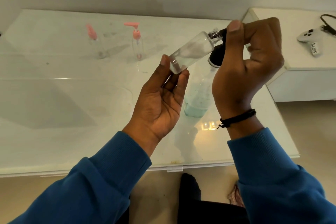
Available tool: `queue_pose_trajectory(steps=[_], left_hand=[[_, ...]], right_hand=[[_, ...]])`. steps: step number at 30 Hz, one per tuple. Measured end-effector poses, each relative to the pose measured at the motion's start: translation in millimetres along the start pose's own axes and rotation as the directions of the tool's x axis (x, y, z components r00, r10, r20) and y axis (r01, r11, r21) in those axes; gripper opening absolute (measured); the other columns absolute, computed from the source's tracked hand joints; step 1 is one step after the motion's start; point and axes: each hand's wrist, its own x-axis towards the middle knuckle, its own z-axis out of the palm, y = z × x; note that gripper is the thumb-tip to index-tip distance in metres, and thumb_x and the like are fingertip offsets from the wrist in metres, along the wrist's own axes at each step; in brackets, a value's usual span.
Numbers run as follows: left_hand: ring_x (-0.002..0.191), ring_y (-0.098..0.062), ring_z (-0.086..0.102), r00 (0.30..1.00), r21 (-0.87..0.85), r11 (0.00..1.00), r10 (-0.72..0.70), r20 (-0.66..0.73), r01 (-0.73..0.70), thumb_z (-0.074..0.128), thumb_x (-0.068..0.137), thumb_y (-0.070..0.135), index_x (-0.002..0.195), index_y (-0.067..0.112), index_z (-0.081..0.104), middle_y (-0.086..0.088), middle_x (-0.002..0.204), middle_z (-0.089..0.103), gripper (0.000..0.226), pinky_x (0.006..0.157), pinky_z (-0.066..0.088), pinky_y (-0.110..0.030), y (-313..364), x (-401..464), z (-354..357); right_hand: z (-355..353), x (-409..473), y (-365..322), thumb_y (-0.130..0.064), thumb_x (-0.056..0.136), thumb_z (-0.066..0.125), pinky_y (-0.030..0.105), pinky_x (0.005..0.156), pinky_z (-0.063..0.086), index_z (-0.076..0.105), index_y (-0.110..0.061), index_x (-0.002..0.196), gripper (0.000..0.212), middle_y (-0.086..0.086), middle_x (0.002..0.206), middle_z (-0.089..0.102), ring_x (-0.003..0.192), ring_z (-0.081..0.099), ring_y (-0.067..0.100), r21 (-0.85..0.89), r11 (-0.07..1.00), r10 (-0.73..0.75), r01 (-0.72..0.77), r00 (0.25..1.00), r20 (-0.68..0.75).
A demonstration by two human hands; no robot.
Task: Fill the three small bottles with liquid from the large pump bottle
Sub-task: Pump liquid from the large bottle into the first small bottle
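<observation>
Small bottles number three in the head view, and one of them, a clear bottle [190, 52], is held tilted above the bench [72, 87], its threaded neck toward the right hand. The left hand [161, 100] grips its base between thumb and fingertips, palm open toward the camera. The right hand [249, 56] is closed around something black at the neck; it seems to be the nozzle of the large pump bottle [198, 94], which stands on the bench directly under the hands, though the join is partly hidden. That large bottle holds only a shallow layer of pale blue-green liquid at its bottom.

The held bottle shows whitish streaks inside, but I cannot tell how full it is. Two other small bottles stand well apart at the back: one with a pink spray cap [95, 43] and one with a pink pump top [137, 42]. Both look empty and are capped.

By my judgement the task is early: the first fill is under way, and two bottles remain to be opened and filled.
</observation>
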Motion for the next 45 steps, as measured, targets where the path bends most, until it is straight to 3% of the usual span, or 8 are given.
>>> queue_pose_trajectory(steps=[4, 9, 14, 19, 24, 30, 42, 45], left_hand=[[0.100, -0.020, 0.067, 1.000, -0.004, 1.000, -0.011, -0.006, 0.011, 0.079, 0.070, 0.022, 0.134, 0.005, 0.062, -0.015, 0.131, 0.065, 0.068, 0.068, 0.061, -0.024, -0.2, -0.8, -2.4], [0.100, -0.020, 0.068, 1.000, 0.003, 1.000, -0.004, 0.004, 0.004, 0.077, 0.071, 0.022, 0.132, 0.004, 0.062, -0.016, 0.128, 0.067, 0.066, 0.067, 0.061, -0.024, -1.0, 0.1, -0.8], [0.097, -0.020, 0.070, 1.000, -0.003, 1.000, -0.023, 0.003, 0.023, 0.078, 0.071, 0.022, 0.132, 0.005, 0.063, -0.015, 0.126, 0.067, 0.065, 0.068, 0.061, -0.024, -1.2, -0.5, -3.2], [0.097, -0.020, 0.070, 1.000, 0.001, 1.000, -0.019, 0.017, 0.019, 0.076, 0.072, 0.022, 0.129, 0.005, 0.065, -0.015, 0.123, 0.069, 0.061, 0.066, 0.061, -0.024, -1.5, 0.1, -1.4], [0.100, -0.020, 0.069, 1.000, -0.003, 1.000, -0.029, 0.002, 0.029, 0.078, 0.071, 0.022, 0.131, 0.005, 0.064, -0.015, 0.123, 0.069, 0.064, 0.069, 0.061, -0.024, -1.6, -0.2, -4.5], [0.096, -0.020, 0.070, 1.000, 0.012, 1.000, -0.026, 0.000, 0.026, 0.079, 0.069, 0.022, 0.132, 0.006, 0.063, -0.015, 0.120, 0.070, 0.067, 0.068, 0.061, -0.023, -4.2, 1.0, -4.0], [0.098, -0.020, 0.070, 0.999, -0.021, 0.999, -0.044, 0.007, 0.044, 0.077, 0.072, 0.021, 0.122, 0.005, 0.069, -0.015, 0.118, 0.071, 0.053, 0.067, 0.061, -0.023, -2.3, -1.7, -4.1], [0.098, -0.020, 0.069, 0.999, -0.009, 0.999, -0.038, 0.008, 0.038, 0.078, 0.071, 0.021, 0.123, 0.005, 0.068, -0.015, 0.119, 0.070, 0.056, 0.068, 0.061, -0.023, -2.6, -1.2, -2.2]], right_hand=[[-1.3, -5.6, 1.7, -0.003, 0.096, 0.061, 0.034, 0.064, 0.035, 0.058, -0.003, 0.066, 0.030, 0.005, 0.071, 0.048, 0.071, 0.042, 0.016, 0.013, 1.000, 0.024, -0.024, 1.000, 0.009], [-1.2, 2.7, 1.0, -0.007, 0.095, 0.061, 0.039, 0.062, 0.036, 0.058, 0.000, 0.063, 0.033, 0.013, 0.066, 0.052, 0.067, 0.046, 0.033, -0.013, 1.000, -0.011, 0.011, 1.000, 0.000], [-1.5, -4.0, 3.6, -0.004, 0.096, 0.060, 0.040, 0.061, 0.036, 0.057, -0.003, 0.066, 0.031, 0.004, 0.071, 0.048, 0.069, 0.043, 0.022, -0.007, 1.000, 0.014, -0.014, 1.000, 0.007], [-0.2, 3.3, 1.6, -0.008, 0.095, 0.061, 0.034, 0.060, 0.034, 0.057, -0.001, 0.064, 0.032, 0.011, 0.066, 0.050, 0.065, 0.046, 0.030, -0.023, 1.000, 0.007, -0.007, 1.000, -0.005], [-1.1, -3.1, 4.4, -0.007, 0.096, 0.062, 0.035, 0.062, 0.036, 0.057, -0.001, 0.066, 0.031, 0.003, 0.069, 0.048, 0.068, 0.043, 0.018, -0.007, 0.999, 0.052, -0.052, 0.999, 0.003], [-0.3, 4.2, 2.5, -0.010, 0.095, 0.062, 0.034, 0.061, 0.033, 0.057, -0.001, 0.063, 0.034, 0.016, 0.064, 0.052, 0.065, 0.045, 0.030, -0.027, 0.999, 0.025, -0.025, 1.000, 0.001], [-1.9, -3.0, 4.7, -0.008, 0.096, 0.061, 0.046, 0.061, 0.037, 0.057, 0.002, 0.063, 0.035, 0.014, 0.066, 0.052, 0.067, 0.046, 0.030, -0.009, 0.999, 0.043, -0.043, 0.999, 0.012], [-2.1, 3.1, 2.8, -0.008, 0.095, 0.062, 0.043, 0.063, 0.038, 0.058, 0.001, 0.063, 0.033, 0.015, 0.066, 0.052, 0.067, 0.047, 0.033, -0.007, 1.000, 0.018, -0.018, 1.000, -0.005]])
